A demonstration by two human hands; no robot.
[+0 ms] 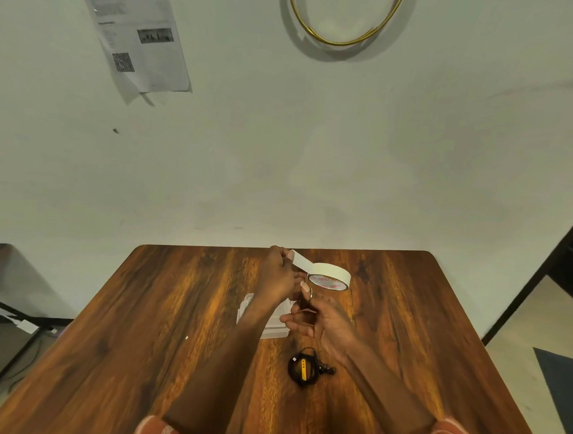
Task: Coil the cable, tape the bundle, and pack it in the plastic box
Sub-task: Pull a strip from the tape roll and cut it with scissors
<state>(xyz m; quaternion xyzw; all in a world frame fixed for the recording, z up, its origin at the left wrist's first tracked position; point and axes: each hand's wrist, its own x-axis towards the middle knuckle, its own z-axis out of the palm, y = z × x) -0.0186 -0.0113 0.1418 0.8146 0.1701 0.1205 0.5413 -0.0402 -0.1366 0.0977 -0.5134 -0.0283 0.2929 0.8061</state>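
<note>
A coiled black cable with a yellow piece lies on the wooden table, near me and apart from both hands. A white tape roll hangs above the far part of the table. My left hand pinches the free end of a tape strip pulled out from the roll. Just below the roll, my right hand grips what looks like small dark scissors, blades pointing up at the strip. A clear plastic box sits on the table, partly hidden under my left forearm.
The table's far edge meets a pale wall. Printed sheets and a gold ring hang on that wall. A dark frame stands to the right, and cables lie on the floor at the left.
</note>
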